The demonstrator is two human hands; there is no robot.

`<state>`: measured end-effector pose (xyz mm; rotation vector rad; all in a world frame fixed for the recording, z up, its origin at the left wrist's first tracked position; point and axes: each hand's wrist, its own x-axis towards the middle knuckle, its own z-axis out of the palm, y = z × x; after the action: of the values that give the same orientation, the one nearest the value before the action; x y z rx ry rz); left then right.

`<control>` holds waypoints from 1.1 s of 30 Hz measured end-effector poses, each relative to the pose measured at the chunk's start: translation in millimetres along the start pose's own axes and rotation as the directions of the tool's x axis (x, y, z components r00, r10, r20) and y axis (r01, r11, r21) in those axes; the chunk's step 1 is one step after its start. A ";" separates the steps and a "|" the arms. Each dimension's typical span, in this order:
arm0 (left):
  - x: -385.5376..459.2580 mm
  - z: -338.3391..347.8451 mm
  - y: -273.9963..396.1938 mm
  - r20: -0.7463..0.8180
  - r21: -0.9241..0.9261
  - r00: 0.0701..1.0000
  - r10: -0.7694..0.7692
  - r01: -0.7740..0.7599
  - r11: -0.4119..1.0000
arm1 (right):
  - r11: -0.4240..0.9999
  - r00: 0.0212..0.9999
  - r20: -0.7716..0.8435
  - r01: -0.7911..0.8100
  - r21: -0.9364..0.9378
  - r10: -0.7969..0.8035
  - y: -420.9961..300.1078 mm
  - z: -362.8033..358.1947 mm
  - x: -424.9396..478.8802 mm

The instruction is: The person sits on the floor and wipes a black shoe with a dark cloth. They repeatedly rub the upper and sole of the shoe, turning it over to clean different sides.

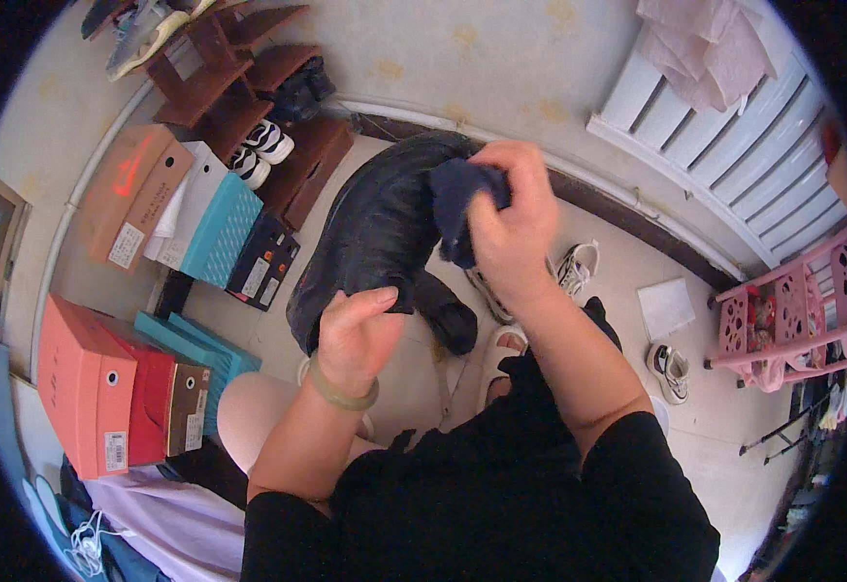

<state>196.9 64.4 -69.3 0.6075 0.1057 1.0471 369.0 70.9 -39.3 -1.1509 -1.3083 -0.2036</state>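
A long black leather boot [376, 218] curves through the middle of the view, its surface creased and shiny. My left hand [358, 331], with a pale bangle on the wrist, is at the boot's near edge. Its thumb lies along the leather, and the other fingers are hidden by the boot. In my right hand [514, 218] is a bunched dark navy cloth [460, 200], held against the boot's far right side. A rounded black boot part [449, 316] shows below; I cannot tell whether it belongs to the same boot.
Shoe boxes [89, 385] stand in stacks on the left, below a brown wooden shoe rack [307, 171]. Sneakers [667, 371] and a white sheet [666, 308] lie on the tiled floor at right. Beyond are a pink plastic rack [780, 313] and a white radiator [722, 160].
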 end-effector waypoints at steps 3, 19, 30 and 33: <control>3.6 6.6 -8.5 0.021 0.030 0.995 0.097 -0.097 0.995 | 0.974 0.986 0.054 0.167 -0.153 -0.160 -6.3 17.9 -16.8; 6.3 -1.2 -0.5 0.052 -0.049 0.999 0.010 -0.007 0.999 | 0.908 0.926 0.148 0.371 -0.194 -0.347 -2.1 18.4 -11.2; 3.6 -4.6 -1.5 -0.016 0.225 0.995 0.103 -0.097 0.970 | 0.853 0.836 0.261 0.516 -0.075 -0.483 -27.6 24.1 -28.5; 6.2 -3.6 -4.4 0.021 0.204 0.995 0.095 -0.098 0.974 | 0.815 0.821 0.257 0.557 -0.162 -0.510 -17.6 20.9 -21.7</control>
<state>202.2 69.6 -73.3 0.8120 0.1771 1.1351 336.3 68.1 -51.1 -0.9811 -1.8177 -0.6869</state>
